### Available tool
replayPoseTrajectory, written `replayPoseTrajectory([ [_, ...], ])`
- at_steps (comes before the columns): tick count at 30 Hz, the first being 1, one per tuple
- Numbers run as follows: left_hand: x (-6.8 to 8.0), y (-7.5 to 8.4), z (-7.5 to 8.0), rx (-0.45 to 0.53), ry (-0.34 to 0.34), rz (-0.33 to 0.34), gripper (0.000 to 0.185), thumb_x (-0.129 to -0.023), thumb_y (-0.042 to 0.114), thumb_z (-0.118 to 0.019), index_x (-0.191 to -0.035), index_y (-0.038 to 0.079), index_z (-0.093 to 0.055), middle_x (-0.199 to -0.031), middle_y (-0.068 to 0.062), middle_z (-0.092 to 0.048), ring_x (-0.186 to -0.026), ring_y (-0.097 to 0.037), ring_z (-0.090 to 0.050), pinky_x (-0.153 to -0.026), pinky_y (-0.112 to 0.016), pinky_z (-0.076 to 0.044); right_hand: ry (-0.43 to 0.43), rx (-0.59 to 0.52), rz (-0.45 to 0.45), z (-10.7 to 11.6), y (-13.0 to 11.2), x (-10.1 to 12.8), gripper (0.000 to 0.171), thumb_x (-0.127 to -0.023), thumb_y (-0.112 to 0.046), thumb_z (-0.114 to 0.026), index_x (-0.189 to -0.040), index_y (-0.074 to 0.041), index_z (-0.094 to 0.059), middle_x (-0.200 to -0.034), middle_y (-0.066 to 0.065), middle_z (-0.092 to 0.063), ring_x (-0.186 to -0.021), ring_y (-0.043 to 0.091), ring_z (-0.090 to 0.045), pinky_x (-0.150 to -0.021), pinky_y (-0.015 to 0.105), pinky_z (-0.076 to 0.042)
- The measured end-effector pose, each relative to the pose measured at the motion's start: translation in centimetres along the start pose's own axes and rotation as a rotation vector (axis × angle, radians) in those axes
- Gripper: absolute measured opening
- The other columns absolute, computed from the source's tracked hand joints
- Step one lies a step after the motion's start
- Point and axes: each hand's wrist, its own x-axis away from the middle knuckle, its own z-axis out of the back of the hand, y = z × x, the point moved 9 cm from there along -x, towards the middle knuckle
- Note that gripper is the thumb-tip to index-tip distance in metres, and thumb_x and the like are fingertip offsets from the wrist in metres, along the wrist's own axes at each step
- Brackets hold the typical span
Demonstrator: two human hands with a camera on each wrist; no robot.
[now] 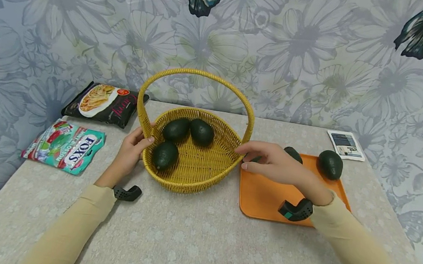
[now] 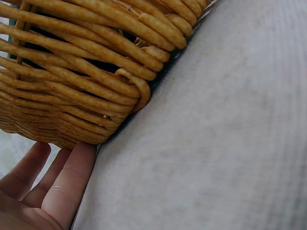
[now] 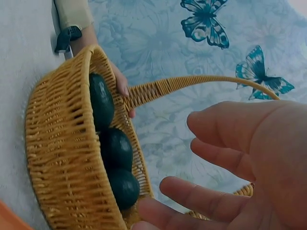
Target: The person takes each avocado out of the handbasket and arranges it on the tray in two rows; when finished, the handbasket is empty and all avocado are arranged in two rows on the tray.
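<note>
A yellow wicker basket (image 1: 185, 187) with a tall arched handle stands mid-table and holds three dark green avocados (image 1: 166, 155). At its left side my left hand (image 1: 132, 146) grips the rim by the handle's foot, thumb on top; in the left wrist view its fingers (image 2: 72, 177) press the outer weave. My right hand (image 1: 267, 160) hovers at the basket's right rim, fingers loosely bent with nothing between them in the right wrist view. Beneath and behind it lies an orange tray (image 1: 266, 200). One avocado (image 1: 330, 165) sits on the tray's far right; another (image 1: 293, 154) is partly hidden behind my right hand.
At the left lie a black food packet (image 1: 104, 103) and a teal Fox's candy bag (image 1: 65, 145). A small white packet (image 1: 346, 145) lies at the back right. The patterned wall (image 1: 302, 72) rises directly behind the table.
</note>
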Motion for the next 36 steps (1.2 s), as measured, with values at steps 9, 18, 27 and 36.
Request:
replayPoseTrajectory([
  [9, 0.1, -0.1, 0.0, 0.000, 0.003, 0.007, 0.053, -0.107, 0.021, -0.052, -0.157, 0.010, -0.039, -0.141, -0.013, -0.052, -0.099, -0.002, -0.064, -0.067, -0.018, -0.058, -0.063, -0.009, 0.043, -2.6, -0.9, -2.4, 0.041, -0.099, -0.009, -0.064, -0.139, -0.005, -0.059, -0.133, 0.012, -0.065, -0.110, 0.025, -0.066, -0.086, 0.037, -0.058],
  [18, 0.2, -0.1, 0.0, -0.004, 0.000, 0.010, 0.053, -0.107, 0.023, -0.052, -0.158, 0.013, -0.038, -0.139, -0.012, -0.053, -0.095, -0.001, -0.065, -0.066, -0.019, -0.058, -0.081, 0.061, 0.107, -5.5, -1.9, -5.6, 0.041, -0.098, -0.016, -0.066, -0.138, -0.009, -0.061, -0.137, 0.009, -0.064, -0.107, 0.020, -0.069, -0.081, 0.030, -0.057],
  [27, 0.1, -0.3, -0.1, 0.010, -0.006, 0.015, 0.053, -0.107, 0.022, -0.052, -0.157, 0.012, -0.039, -0.139, -0.014, -0.052, -0.095, -0.001, -0.065, -0.066, -0.019, -0.058, -0.138, 0.071, 0.066, -8.7, -2.0, -8.3, 0.048, -0.099, -0.021, -0.066, -0.144, -0.008, -0.055, -0.145, 0.014, -0.058, -0.111, 0.022, -0.069, -0.097, 0.037, -0.055],
  [36, 0.0, -0.1, 0.1, 0.018, -0.004, 0.010, 0.053, -0.107, 0.022, -0.052, -0.157, 0.011, -0.039, -0.133, -0.009, -0.055, -0.094, -0.001, -0.066, -0.066, -0.020, -0.059, -0.161, 0.108, -0.059, -10.5, -1.4, -11.0, 0.058, -0.099, -0.030, -0.066, -0.152, -0.016, -0.048, -0.150, 0.013, -0.054, -0.112, 0.026, -0.068, -0.098, 0.040, -0.054],
])
